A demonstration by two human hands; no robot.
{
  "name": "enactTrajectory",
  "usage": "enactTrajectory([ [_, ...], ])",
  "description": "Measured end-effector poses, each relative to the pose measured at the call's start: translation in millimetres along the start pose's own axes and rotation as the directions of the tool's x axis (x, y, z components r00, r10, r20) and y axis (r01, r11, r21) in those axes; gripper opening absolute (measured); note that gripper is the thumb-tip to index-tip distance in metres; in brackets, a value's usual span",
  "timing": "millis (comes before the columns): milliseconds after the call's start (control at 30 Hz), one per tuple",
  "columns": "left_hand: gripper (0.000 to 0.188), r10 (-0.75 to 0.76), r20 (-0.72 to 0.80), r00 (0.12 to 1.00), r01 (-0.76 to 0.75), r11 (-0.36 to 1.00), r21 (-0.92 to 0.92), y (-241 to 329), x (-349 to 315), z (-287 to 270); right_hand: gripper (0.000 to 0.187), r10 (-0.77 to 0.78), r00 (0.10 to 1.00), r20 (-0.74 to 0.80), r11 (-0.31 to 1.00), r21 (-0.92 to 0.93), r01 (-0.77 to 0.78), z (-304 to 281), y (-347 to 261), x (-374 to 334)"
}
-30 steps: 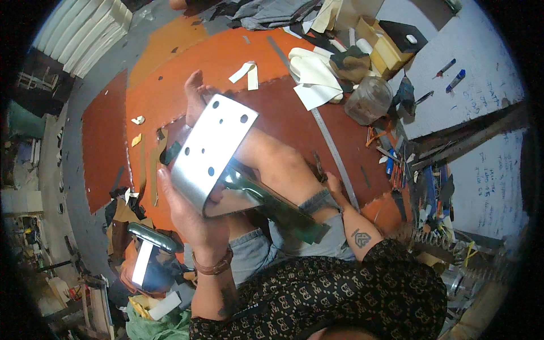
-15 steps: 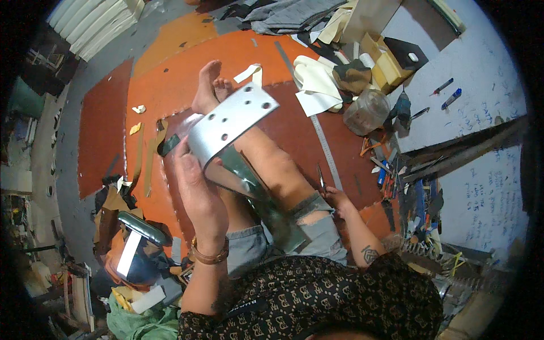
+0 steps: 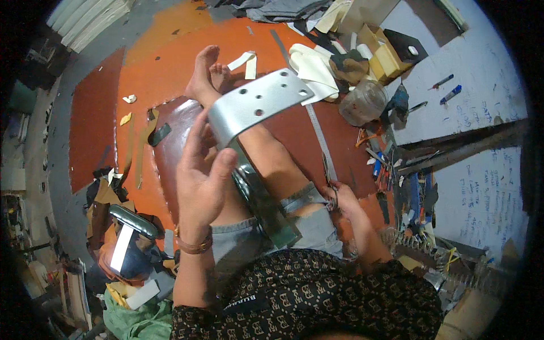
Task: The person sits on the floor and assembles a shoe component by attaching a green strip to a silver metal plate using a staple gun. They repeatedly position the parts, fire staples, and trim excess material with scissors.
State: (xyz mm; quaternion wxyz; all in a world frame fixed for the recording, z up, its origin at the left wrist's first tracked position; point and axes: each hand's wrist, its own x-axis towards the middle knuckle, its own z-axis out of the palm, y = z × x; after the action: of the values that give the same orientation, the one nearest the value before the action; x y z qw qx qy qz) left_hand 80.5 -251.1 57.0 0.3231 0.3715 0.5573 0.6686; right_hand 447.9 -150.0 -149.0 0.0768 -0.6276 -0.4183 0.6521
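A curved silver strip (image 3: pixel 258 105) with several punched holes rises above my lap, bending over at its left end. Under its bend a glossy dark green strip (image 3: pixel 258 198) runs down to my shorts; whether the two are one piece I cannot tell. My left hand (image 3: pixel 201 181) is beside the bend, fingers stretched and thumb apart, fingertips reaching the silver edge. Contact there is hard to make out. At my right knee, my right hand (image 3: pixel 344 201) is closed round the handles of scissors (image 3: pixel 327 170), blades pointing away from me.
Orange and brown mats (image 3: pixel 181 56) cover the floor. To the right are a ruler (image 3: pixel 318 136), a clear jar (image 3: pixel 362 107), loose tools (image 3: pixel 378 164) and a board with pens (image 3: pixel 450 93). At left, a dark green padded piece (image 3: pixel 133 221) rests on scraps beside green cloth (image 3: pixel 133 317).
The silver strip has shifted right relative to my left hand, whose thumb and fingers have spread apart. My right hand stays near my knee with the scissors. The whole view has shifted slightly.
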Motion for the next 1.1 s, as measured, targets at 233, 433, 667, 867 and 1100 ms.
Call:
enactTrajectory([
  [233,0.092,0.003,-0.014,1.0,-0.003,0.999,-0.035,18,-27,-4,0.066,-0.204,0.976,-0.071,0.959,0.186,0.213,16,-15,-24],
  [433,0.097,0.183,-0.14,0.973,-0.171,0.981,0.088,48,-51,19,0.07,-0.27,0.954,0.128,0.962,0.083,0.261,16,-56,-60],
  [667,0.063,0.28,-0.223,0.934,-0.234,0.949,0.211,111,-40,44,0.067,-0.419,0.908,0.013,0.898,0.153,0.413,17,-79,-86],
  [867,0.035,0.35,-0.648,0.677,-0.369,0.923,0.114,104,-13,68,0.072,-0.485,0.87,0.088,0.848,0.289,0.444,57,-93,-98],
  [1100,0.031,0.38,-0.795,0.474,-0.295,0.919,0.263,58,-23,80,0.081,-0.628,0.755,0.19,0.766,0.324,0.556,121,-73,-88],
])
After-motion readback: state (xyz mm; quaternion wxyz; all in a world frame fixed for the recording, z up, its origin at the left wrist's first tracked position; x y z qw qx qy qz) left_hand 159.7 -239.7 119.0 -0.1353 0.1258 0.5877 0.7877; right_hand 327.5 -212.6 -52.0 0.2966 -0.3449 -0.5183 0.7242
